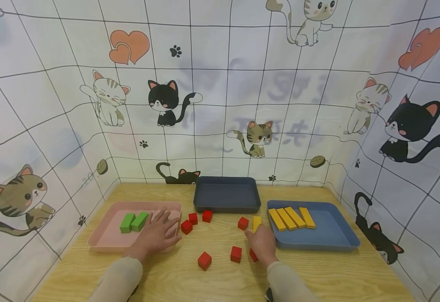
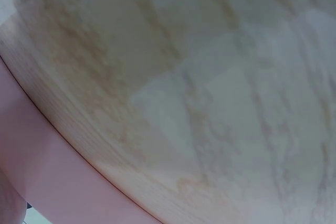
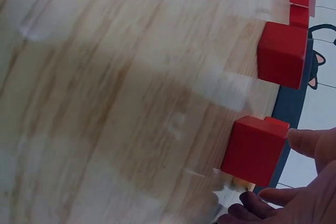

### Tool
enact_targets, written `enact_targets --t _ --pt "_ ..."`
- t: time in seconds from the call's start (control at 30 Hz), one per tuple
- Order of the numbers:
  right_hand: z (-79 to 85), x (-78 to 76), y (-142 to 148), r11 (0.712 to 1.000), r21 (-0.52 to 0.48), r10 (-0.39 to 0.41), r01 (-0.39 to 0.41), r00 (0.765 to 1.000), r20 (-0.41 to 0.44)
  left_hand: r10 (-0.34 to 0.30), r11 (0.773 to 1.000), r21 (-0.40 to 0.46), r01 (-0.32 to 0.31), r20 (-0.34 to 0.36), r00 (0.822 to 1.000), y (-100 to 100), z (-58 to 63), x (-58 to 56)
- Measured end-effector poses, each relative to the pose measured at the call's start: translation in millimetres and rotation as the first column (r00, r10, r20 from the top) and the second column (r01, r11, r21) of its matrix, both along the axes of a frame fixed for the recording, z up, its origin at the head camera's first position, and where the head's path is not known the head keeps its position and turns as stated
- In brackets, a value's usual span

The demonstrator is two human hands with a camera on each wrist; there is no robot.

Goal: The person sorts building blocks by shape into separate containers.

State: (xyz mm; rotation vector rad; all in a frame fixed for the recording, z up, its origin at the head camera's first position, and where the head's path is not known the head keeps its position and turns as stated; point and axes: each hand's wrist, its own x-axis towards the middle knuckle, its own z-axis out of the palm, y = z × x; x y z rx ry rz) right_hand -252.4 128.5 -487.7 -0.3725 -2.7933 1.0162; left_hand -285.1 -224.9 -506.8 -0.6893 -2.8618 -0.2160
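Note:
My left hand (image 1: 159, 233) is over the right side of the pink tray (image 1: 107, 243), its fingers extended and spread. Two green blocks (image 1: 127, 222) lie in that tray, just left of the fingers. The left wrist view shows mainly tabletop and the pink tray's wall (image 2: 63, 166). On the right, my other hand (image 1: 262, 243) reaches to a yellow block (image 1: 257, 222) on the table. Its thumb and fingertips stand apart in the right wrist view, near that block. A red cube (image 1: 254, 254) is partly hidden beside this hand, and another red cube (image 1: 243, 223) lies past the thumb.
More red cubes (image 1: 204, 260) are scattered across the wooden table (image 1: 182, 281). A dark grey tray (image 1: 226, 195) stands at the back. The blue tray (image 1: 329, 235) at right holds several yellow blocks (image 1: 287, 218). A cat-printed cloth (image 1: 212, 84) surrounds the table behind and at both sides.

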Motion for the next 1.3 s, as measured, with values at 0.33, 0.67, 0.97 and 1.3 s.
enact_targets --t 0.33,0.67,0.97,1.3 --pt "-2.0 -0.6 3.4 0.999 0.038 -0.017 0.014 0.997 0.069 -0.006 1.0 -0.011 0.006 -0.016 1.0 -0.9 -0.2 -0.2" --pt "-7.6 -2.0 3.3 0.994 0.107 -0.008 0.004 0.999 0.039 -0.001 1.0 -0.004 0.001 -0.008 1.0 -1.3 -1.7 1.1" --pt "-10.5 -6.1 1.3 0.985 0.171 -0.018 0.004 0.996 0.082 -0.006 1.0 -0.009 0.005 -0.025 1.0 -0.3 -0.9 2.0" --pt "-8.4 -6.5 -2.0 0.98 0.2 -0.033 0.011 0.994 0.104 -0.003 1.0 -0.012 0.003 -0.023 1.0 -1.3 -0.9 0.4"
